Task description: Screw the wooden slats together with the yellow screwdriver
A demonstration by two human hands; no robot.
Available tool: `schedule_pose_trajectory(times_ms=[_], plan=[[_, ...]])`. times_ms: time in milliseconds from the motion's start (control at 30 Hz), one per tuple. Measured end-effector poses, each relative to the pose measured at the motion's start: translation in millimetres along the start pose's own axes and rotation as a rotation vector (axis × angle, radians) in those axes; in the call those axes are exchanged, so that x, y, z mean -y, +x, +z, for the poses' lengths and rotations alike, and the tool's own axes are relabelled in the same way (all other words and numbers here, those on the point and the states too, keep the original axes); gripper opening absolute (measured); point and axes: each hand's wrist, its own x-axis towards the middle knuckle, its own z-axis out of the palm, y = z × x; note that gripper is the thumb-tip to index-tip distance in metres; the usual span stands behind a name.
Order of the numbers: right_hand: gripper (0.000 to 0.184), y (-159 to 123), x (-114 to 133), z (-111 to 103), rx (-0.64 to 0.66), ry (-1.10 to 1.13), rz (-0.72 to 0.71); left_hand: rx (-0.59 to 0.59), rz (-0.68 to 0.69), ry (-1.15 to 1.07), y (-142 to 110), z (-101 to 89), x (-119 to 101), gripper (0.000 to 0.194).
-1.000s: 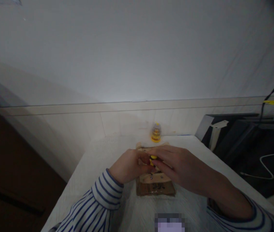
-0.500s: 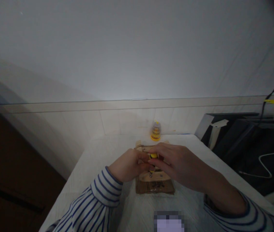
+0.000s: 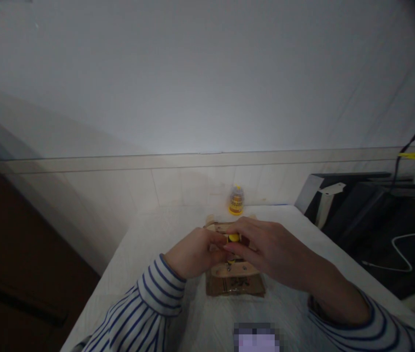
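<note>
A small wooden assembly [image 3: 233, 270] rests on a brown cardboard piece [image 3: 235, 286] on the white table [image 3: 144, 254]. My right hand [image 3: 269, 247] pinches a small screwdriver with a yellow cap [image 3: 233, 238], held upright with its tip down on the wood. My left hand [image 3: 196, 252] is closed around the left side of the wooden piece, fingers touching the screwdriver shaft. Both sleeves are blue-and-white striped.
A yellow, clear-domed bit holder [image 3: 236, 201] stands at the table's far edge by the tiled wall. A dark desk [image 3: 361, 205] with a white cable [image 3: 400, 249] lies to the right. The floor drops away on the left.
My hands stay on the screwdriver and the wood; my right fingers have shifted slightly around the yellow cap. The view has wobbled a little.
</note>
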Motion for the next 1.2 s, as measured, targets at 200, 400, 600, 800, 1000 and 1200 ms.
schedule_pose_trajectory(times_ms=[200, 400, 600, 800, 1000, 1200], plan=[[0.018, 0.7, 1.3, 0.5, 0.0, 0.028, -0.001, -0.053, -0.06, 0.022, 1.1, 0.0, -3.3, 0.015], [0.024, -0.4, 1.3, -0.9, -0.028, 0.107, -0.02, -0.066, -0.089, 0.054, 1.5, 0.3, -2.5, 0.015], [0.031, -0.4, -0.5, -1.7, -0.067, 0.138, -0.021, -0.072, -0.097, 0.041, 1.6, 0.5, 0.0, 0.013], [0.029, 0.9, 1.8, -3.9, -0.013, 0.135, -0.039, -0.057, -0.087, 0.015, 2.5, 1.6, 2.3, 0.015], [0.022, 0.9, 0.4, -2.4, 0.001, 0.122, -0.037, -0.039, -0.101, 0.062, 2.5, 0.9, 1.5, 0.018], [0.022, 0.3, -2.0, -0.7, 0.015, 0.127, -0.021, 0.007, -0.106, 0.056, 1.6, -0.4, -1.2, 0.02]])
